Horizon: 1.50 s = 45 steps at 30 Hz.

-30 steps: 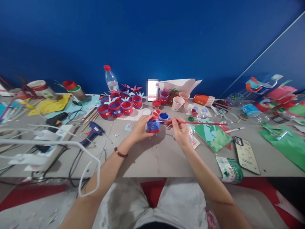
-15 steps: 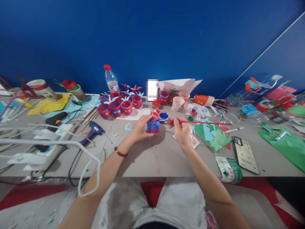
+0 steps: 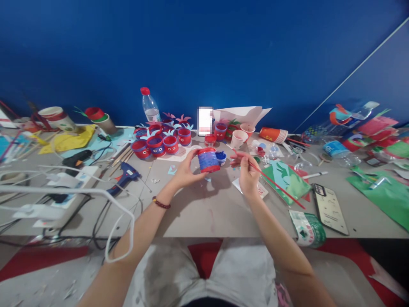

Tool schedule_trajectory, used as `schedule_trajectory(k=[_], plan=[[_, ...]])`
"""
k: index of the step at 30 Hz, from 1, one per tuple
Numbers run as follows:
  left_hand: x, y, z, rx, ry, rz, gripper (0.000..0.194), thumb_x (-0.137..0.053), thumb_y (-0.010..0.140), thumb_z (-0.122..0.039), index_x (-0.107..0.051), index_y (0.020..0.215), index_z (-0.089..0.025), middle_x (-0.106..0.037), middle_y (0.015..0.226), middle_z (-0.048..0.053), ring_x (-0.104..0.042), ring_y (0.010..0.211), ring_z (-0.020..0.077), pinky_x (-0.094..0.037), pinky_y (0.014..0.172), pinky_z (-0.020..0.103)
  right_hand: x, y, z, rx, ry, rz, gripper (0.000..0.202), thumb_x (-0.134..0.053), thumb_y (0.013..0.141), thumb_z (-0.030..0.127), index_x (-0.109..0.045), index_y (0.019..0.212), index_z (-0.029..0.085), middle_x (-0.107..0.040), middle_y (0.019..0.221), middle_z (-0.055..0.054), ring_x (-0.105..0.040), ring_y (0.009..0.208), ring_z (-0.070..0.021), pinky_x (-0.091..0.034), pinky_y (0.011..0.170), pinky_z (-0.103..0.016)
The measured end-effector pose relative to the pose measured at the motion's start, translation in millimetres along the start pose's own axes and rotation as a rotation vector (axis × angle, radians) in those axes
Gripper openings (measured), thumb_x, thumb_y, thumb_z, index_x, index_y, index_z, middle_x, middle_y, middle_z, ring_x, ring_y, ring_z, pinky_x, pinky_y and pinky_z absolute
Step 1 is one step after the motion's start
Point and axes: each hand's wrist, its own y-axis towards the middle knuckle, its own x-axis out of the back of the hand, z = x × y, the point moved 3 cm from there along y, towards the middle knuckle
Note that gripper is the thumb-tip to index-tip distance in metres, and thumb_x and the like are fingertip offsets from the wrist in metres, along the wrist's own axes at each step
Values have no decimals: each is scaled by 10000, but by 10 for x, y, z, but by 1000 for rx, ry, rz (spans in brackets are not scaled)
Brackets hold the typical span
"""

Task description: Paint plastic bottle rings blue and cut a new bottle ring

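Observation:
A small cup (image 3: 209,161), painted blue round its middle with red at both ends, is gripped by my left hand (image 3: 186,169) above the table. My right hand (image 3: 248,172) is closed on a long red paintbrush (image 3: 277,185), whose handle slants down toward me on the right. The brush's tip points up and left, apart from the cup. Just behind the cup stands a little pot of blue paint (image 3: 221,157), partly hidden by it. A pot of red paint (image 3: 210,140) is farther back.
Several red and blue cups with stick-on eyes (image 3: 156,146) stand back left, near a plastic bottle (image 3: 150,106). A blue glue gun (image 3: 126,175) and a power strip (image 3: 68,198) with cables lie left. A phone (image 3: 329,209) and a green packet (image 3: 307,229) lie right.
My left hand has turned the cup, showing more of its blue side. The brush has come away from the cup, its handle swinging from nearly level to slanting downward on the right.

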Motion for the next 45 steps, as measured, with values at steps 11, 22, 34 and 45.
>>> schedule_trajectory(k=[11,22,34,45], plan=[[-61,-20,85,-58,-331,268,823,-709,750,-494,-256,1397,-263,-373,1481,171,-374,1402,312,-357,1145,519,-156,-28,76,190,-167,553,856,-779,689,527,-325,1358,246,-408,1459,-164,-407,1363,-310,-349,1127,-527],[-55,-7,19,-94,-258,298,1005,-761,731,-402,-108,1490,-313,-235,1571,167,-260,1458,314,-245,1171,588,-150,-77,-10,439,-472,499,710,-738,765,367,-362,1357,261,-495,1361,-141,-406,1337,-322,-384,1089,-559],[-42,-5,-51,-194,-57,161,1029,-796,692,-435,-174,1499,-298,-296,1545,162,-302,1431,341,-297,1156,565,-161,-116,18,491,-532,530,692,-692,825,327,-308,1400,303,-462,1440,-126,-387,1355,-324,-371,1087,-593],[-30,7,-110,-280,107,130,891,-751,727,-506,-304,1469,-297,-431,1468,137,-391,1377,323,-334,1137,564,-159,-78,14,472,-582,591,680,-688,829,284,-323,1403,284,-477,1408,-132,-405,1333,-331,-390,1080,-570]])
